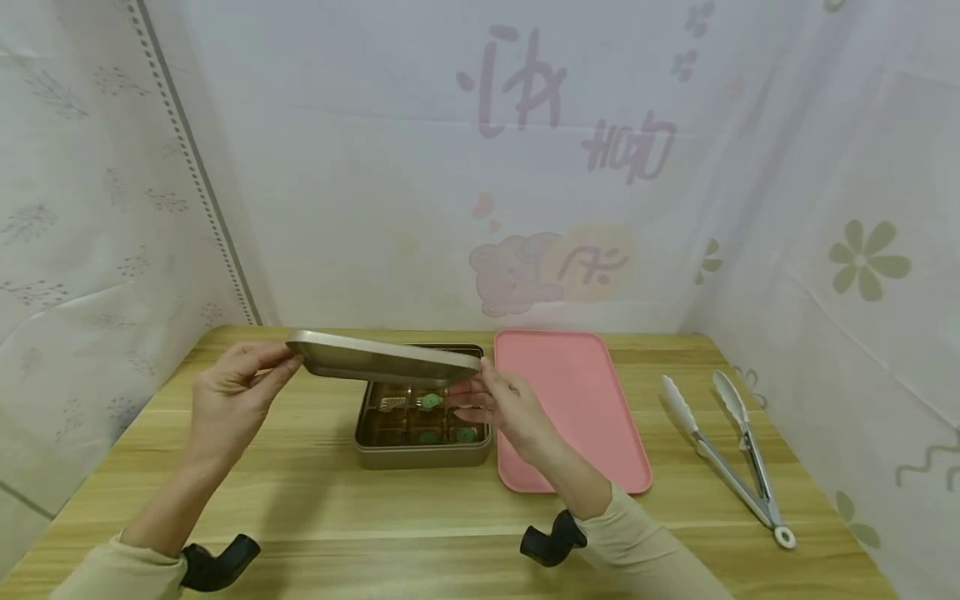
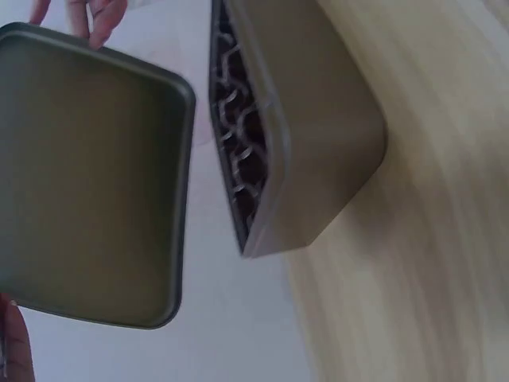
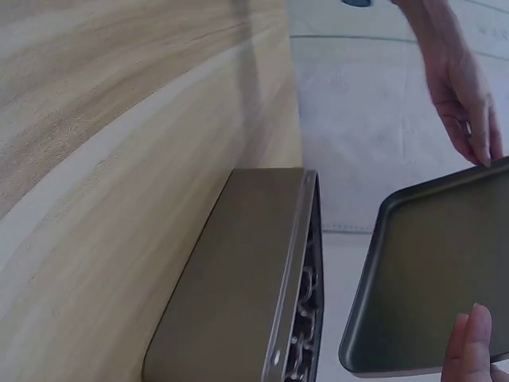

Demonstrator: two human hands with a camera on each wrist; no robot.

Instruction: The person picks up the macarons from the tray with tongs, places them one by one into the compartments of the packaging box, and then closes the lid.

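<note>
A shallow, bronze-coloured metal lid (image 1: 382,357) is held up over its matching rectangular tin (image 1: 423,456), tilted lower toward the right. My left hand (image 1: 228,396) pinches the lid's left edge between thumb and fingers. At the right edge my right hand (image 1: 521,417) grips it, the thumb at the rim and the other fingers reaching below. Inside the tin sits a clear plastic divided insert (image 1: 392,433) with green round pieces (image 1: 467,435) in several compartments. The lid covers the tin's back part in the head view. Its hollow underside (image 2: 87,183) shows in the left wrist view.
A pink tray (image 1: 570,408) lies just right of the tin on the wooden table (image 1: 405,533). Farther right, metal tongs (image 1: 731,471) lie spread, their pale tips pointing away. Patterned white cloth (image 1: 375,208) hangs behind and at both sides.
</note>
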